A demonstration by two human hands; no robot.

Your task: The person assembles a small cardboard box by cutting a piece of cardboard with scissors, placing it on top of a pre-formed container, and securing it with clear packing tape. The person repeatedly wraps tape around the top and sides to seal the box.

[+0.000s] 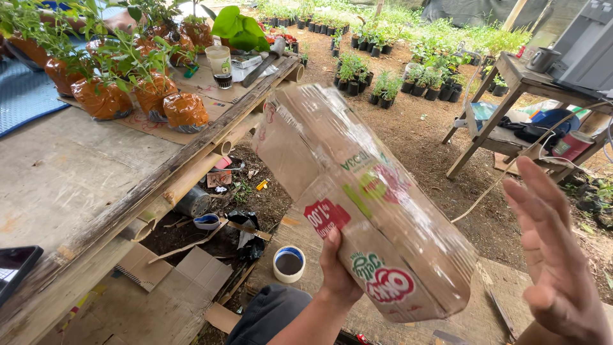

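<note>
You hold a flattened cardboard box (357, 198), wrapped in clear tape, up in front of you. It slants from its top end, well up and left of your hands, down to its lower end between them. Your left hand (338, 271) grips it from beneath near the lower end, fingers closed on the underside and thumb on the printed face. Your right hand (552, 255) is off the box, just to the right of it, open with the fingers spread and the palm turned toward the box.

Below your left hand, on the ground, lies a roll of tape (288, 264); beside it are cardboard scraps (185, 271) and dark litter on the soil. Left of your left hand runs a rough wooden bench (83, 172). At its far end, well beyond the box's top, stand seedlings in orange bags (150, 92), a plastic cup (220, 64) and a hammer (265, 59).

Beyond your right hand, farther out, stands a wooden table (511, 96) with a metal mug (543, 59) on top. Beyond the box, rows of small plants in black pots (383, 86) sit on bare earth.
</note>
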